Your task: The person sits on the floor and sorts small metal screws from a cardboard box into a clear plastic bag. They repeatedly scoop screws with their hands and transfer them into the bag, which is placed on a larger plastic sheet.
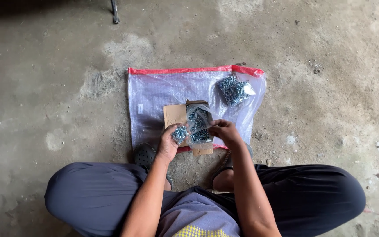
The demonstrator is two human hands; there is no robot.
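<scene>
Over the woven sack [154, 94] on the floor, you filled a small clear bag [199, 125].
Your left hand [170, 141] cupped loose screws [180, 133]; your right hand [225, 131] pinched the bag's edge. Holding its mouth wide and tipping slowly seemed best.

Floor [44, 87]: grey concrete, mottled with paler patches. Sack [154, 94]: translucent white weave, red band along far edge and near edge. Cardboard [174, 115]: plain tan. Screws [180, 133] in left hand [168, 145]: silvery blue-grey. Small bag [199, 125]: clear, same screws inside. Second bag [234, 90]: clear, silvery contents. Trousers [93, 193]: dark slate-blue. Shirt [198, 210]: grey-lilac, yellow check at hem. Sandal [144, 154]: black, perforated.
</scene>
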